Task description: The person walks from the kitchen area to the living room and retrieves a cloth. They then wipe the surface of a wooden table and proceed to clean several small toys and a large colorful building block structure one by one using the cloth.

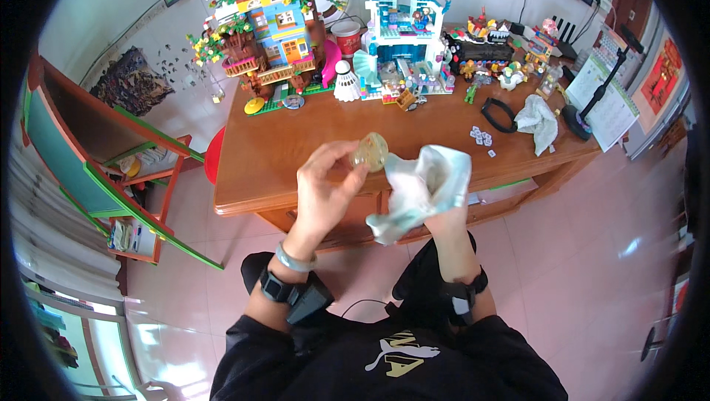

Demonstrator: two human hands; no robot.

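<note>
Between the thumb and fingers of my left hand [327, 187] is a small translucent yellowish round object [371, 151], held up over the front of the wooden desk [266, 157]. My right hand [450, 218] grips a crumpled pale white and teal cloth [424, 184], which is blurred and hides most of the fingers. A corner of the cloth hangs down to the left. The round object and the cloth are close together; I cannot tell whether they touch.
A toy-brick tree house [280, 35], a toy-brick castle [407, 35] and a shuttlecock [346, 82] stand along the desk's back. At right lie small white tiles [480, 136], a black band [492, 117], a crumpled white cloth [538, 123] and a calendar [602, 96]. A green-edged easel [72, 140] stands left.
</note>
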